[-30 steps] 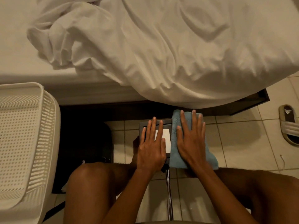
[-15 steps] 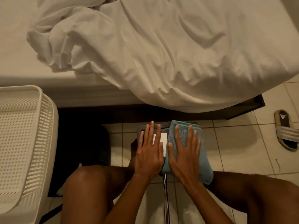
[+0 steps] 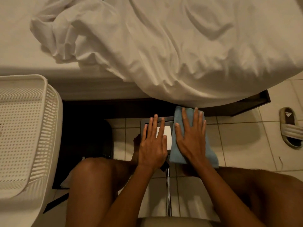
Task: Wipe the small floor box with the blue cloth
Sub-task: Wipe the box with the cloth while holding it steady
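A small dark floor box with a white panel on top stands on the tiled floor just in front of the bed frame. My left hand lies flat on its left half, fingers straight. A folded blue cloth covers the box's right half and hangs over its right side. My right hand presses flat on the cloth, fingers spread and straight, fingertips near the cloth's far edge.
A bed with a rumpled white sheet overhangs the floor ahead. A white perforated basket stands at left. A slipper lies on the tiles at right. A metal rod runs between my knees.
My right hand has pushed the blue cloth away from me, toward the bed, after pulling it nearer half a second ago. My left hand stays flat on the box.
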A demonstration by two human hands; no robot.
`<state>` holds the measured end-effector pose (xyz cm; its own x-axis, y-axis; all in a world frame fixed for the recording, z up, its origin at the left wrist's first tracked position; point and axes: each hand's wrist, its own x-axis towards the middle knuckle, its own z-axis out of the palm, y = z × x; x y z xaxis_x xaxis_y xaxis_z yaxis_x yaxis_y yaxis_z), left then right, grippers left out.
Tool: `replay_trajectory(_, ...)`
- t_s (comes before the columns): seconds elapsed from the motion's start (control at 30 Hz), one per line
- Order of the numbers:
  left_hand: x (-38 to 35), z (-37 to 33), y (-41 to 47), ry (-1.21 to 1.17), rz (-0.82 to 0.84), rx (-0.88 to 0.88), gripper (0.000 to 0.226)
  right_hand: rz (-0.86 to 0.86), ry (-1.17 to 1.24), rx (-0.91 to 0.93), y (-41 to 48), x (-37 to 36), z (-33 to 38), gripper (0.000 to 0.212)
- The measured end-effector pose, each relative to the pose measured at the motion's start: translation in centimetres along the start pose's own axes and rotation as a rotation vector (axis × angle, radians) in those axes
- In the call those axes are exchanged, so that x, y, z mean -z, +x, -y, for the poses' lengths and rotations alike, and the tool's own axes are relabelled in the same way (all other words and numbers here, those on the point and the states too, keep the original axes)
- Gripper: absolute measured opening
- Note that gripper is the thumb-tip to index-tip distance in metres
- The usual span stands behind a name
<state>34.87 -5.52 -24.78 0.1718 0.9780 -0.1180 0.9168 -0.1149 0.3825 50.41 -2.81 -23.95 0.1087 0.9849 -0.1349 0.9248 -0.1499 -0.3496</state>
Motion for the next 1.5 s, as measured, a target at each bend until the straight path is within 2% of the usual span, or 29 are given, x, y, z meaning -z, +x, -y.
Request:
replay_trajectory(0.1,0.1,0.0,-0.1,0.000,0.000,0.006,0.060,0.032,0.046,0.090,-2.9,-0.3,0.4,0.065)
replay_trajectory(0.2,0.2,0.0,0.1,-0.008,-0.002,0.003,0.060,0.062,0.029,0.174,-0.8,-0.2,0.2,0.061)
replay_trajectory(0.27,0.1,-0.1,0.0,0.000,-0.007,0.000,0.060,0.049,0.031,0.098,1.2,0.5,0.0,0.061)
replay_trajectory(0.37,0.1,-0.1,-0.5,0.013,0.001,-0.004,0.060,-0.010,0.029,-0.008,-1.6,-0.1,0.1,0.064)
replay_trajectory(0.47,0.2,0.1,-0.2,0.002,0.006,-0.005,0.060,0.029,-0.005,0.050,-4.8,-0.7,1.0,0.067)
replay_trajectory(0.53,0.2,0.1,-0.1,-0.003,0.001,-0.003,0.060,0.043,-0.018,0.120,-2.5,-0.3,0.3,0.066)
replay_trajectory(0.67,0.1,-0.1,-0.3,0.012,0.005,-0.013,0.060,-0.019,0.028,-0.065,-0.8,-0.1,-0.4,0.069)
replay_trajectory(0.8,0.0,0.1,-0.1,-0.017,-0.002,-0.006,0.059,0.017,0.093,0.060,-4.5,-0.3,0.1,0.069)
replay_trajectory(0.9,0.0,0.3,0.0,-0.038,-0.004,-0.031,0.060,-0.039,0.171,-0.047,-1.6,0.3,-0.3,0.066)
replay_trajectory(1.0,0.0,1.3,0.0,-0.111,-0.026,-0.024,0.061,-0.051,0.051,-0.073,-1.0,-0.7,0.0,0.068)
replay_trajectory(1.13,-0.1,1.8,0.1,-0.091,-0.059,0.007,0.061,-0.003,-0.029,0.031,-1.3,-0.7,0.3,0.067)
replay_trajectory(1.27,0.0,1.6,0.0,-0.088,-0.058,0.008,0.060,0.111,-0.084,0.365,-1.3,0.3,0.4,0.066)
replay_trajectory(1.33,0.1,1.6,-0.1,-0.098,-0.053,0.009,0.059,0.126,-0.080,0.438,-0.8,0.4,0.0,0.066)
replay_trajectory(1.37,0.1,1.6,0.1,-0.108,-0.054,0.009,0.059,0.100,-0.052,0.381,-0.4,0.3,-0.1,0.066)
replay_trajectory(1.43,0.0,1.6,0.2,-0.106,-0.058,0.007,0.060,0.030,0.023,0.155,0.2,0.2,0.1,0.065)
replay_trajectory(1.47,0.0,1.6,0.2,-0.100,-0.059,0.007,0.060,0.018,0.032,0.093,0.2,0.1,0.2,0.065)
replay_trajectory(1.5,0.0,1.6,0.2,-0.099,-0.062,0.006,0.060,0.032,0.012,0.114,0.0,0.1,0.3,0.066)
